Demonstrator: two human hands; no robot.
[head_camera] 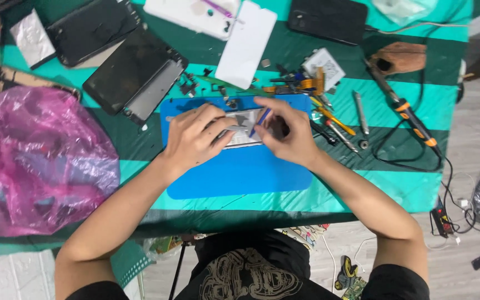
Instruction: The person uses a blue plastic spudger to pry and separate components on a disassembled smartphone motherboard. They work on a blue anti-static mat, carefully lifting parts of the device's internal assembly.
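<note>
Lying lengthwise left-right between both hands, the opened phone (pixel 245 129) is pinned by the left hand (pixel 193 136); the right hand (pixel 287 133) pinches a blue pry tool (pixel 261 119) over it.

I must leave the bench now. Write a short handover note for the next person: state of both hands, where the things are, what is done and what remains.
Left hand: presses down on the opened phone, steadying it on the blue mat.
Right hand: holds a thin blue pry tool, its tip on the phone's inside.
Around: loose small parts above the mat, screwdrivers to the right, soldering iron further right, other phones at top left.
Done: phone lies open. Left: work inside it seems unfinished; nothing reassembled yet.
</note>
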